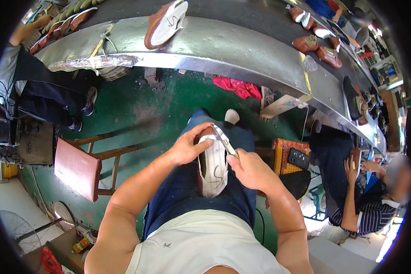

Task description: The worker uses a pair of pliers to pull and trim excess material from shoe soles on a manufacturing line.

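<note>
A brown shoe with a white underside [213,171] lies sole up across my lap, a dark curved line drawn on it. My left hand [187,147] grips its far end, with the thumb pressed on the white edge and the fingers round the far side. Closed in my right hand [252,170] is a slim knife [222,138] with a metal blade and a pale handle. The blade runs along the far right edge of the shoe and touches it near my left fingers. My thumb hides part of the handle.
Ahead runs a long metal bench [205,39], with another shoe [166,25] on its edge and several brown shoes [326,50] at right. A wooden stool [77,169] stands left. A black phone [299,158] lies on an orange seat. Co-workers [374,208] are at both sides.
</note>
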A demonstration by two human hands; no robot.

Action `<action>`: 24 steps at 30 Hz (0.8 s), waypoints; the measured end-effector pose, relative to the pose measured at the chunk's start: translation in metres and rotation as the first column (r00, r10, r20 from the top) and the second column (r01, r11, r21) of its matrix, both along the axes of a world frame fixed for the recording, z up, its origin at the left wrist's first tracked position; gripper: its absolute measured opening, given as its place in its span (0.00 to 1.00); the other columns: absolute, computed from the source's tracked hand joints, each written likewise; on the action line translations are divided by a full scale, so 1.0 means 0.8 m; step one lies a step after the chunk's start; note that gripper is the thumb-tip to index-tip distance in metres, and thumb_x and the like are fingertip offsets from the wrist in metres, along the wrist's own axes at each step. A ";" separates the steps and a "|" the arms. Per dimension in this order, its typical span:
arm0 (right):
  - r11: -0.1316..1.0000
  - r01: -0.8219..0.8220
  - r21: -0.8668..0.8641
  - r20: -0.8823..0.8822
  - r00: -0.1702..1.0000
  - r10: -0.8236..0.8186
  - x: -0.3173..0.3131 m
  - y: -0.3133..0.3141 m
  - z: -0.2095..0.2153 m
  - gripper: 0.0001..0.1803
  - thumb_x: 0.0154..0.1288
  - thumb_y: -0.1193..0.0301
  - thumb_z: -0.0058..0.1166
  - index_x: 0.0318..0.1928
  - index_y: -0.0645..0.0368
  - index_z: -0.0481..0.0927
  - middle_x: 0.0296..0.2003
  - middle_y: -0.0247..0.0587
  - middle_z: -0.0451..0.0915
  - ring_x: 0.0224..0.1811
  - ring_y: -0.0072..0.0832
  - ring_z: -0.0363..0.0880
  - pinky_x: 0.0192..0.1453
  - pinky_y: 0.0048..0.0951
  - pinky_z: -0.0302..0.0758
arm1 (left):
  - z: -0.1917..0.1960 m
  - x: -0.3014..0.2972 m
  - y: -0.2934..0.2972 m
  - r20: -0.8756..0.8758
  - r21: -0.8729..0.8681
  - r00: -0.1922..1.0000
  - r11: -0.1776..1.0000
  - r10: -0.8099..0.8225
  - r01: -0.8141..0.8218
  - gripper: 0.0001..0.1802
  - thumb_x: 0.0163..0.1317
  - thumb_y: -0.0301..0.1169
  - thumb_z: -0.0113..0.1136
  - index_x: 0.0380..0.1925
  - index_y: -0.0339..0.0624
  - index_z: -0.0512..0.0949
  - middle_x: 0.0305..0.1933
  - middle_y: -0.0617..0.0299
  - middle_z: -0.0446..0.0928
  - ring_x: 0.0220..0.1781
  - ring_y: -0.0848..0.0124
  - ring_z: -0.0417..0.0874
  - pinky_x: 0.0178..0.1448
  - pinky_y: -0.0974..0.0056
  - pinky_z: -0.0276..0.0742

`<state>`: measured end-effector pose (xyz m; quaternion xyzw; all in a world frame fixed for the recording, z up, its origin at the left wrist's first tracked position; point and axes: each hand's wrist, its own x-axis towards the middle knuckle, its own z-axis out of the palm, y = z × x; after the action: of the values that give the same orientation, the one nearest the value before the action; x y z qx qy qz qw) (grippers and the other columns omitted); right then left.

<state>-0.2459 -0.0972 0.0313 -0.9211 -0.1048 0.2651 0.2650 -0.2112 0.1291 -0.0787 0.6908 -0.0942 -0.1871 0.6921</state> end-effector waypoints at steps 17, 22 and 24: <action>0.821 0.347 0.453 0.095 0.897 -0.431 -0.029 -0.013 -0.152 0.23 0.73 0.55 0.58 0.45 0.69 0.76 0.33 0.60 0.82 0.42 0.55 0.85 0.46 0.45 0.78 | 0.008 -0.104 -0.020 0.023 0.337 0.979 0.920 0.203 -0.199 0.33 0.69 0.32 0.51 0.72 0.25 0.62 0.65 0.28 0.73 0.68 0.39 0.75 0.73 0.53 0.70; 0.741 0.438 0.509 0.017 0.856 -0.517 -0.082 -0.044 -0.182 0.20 0.66 0.67 0.58 0.53 0.67 0.75 0.40 0.59 0.83 0.46 0.51 0.85 0.53 0.41 0.78 | -0.008 -0.104 -0.049 0.016 0.277 0.992 0.952 0.128 -0.127 0.43 0.59 0.23 0.52 0.78 0.33 0.54 0.75 0.36 0.66 0.78 0.50 0.67 0.79 0.60 0.61; 0.784 0.476 0.399 -0.041 0.863 -0.503 -0.109 -0.056 -0.194 0.26 0.60 0.70 0.58 0.57 0.69 0.73 0.46 0.60 0.83 0.51 0.51 0.84 0.59 0.42 0.77 | -0.023 -0.093 -0.059 -0.172 0.181 0.985 0.983 0.011 0.020 0.50 0.56 0.20 0.52 0.81 0.39 0.47 0.76 0.41 0.65 0.79 0.56 0.66 0.79 0.63 0.59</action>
<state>-0.3331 -0.1424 -0.1241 -0.8519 0.0773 0.1292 0.5016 -0.2859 0.0819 -0.0972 0.7321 -0.0178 -0.2557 0.6311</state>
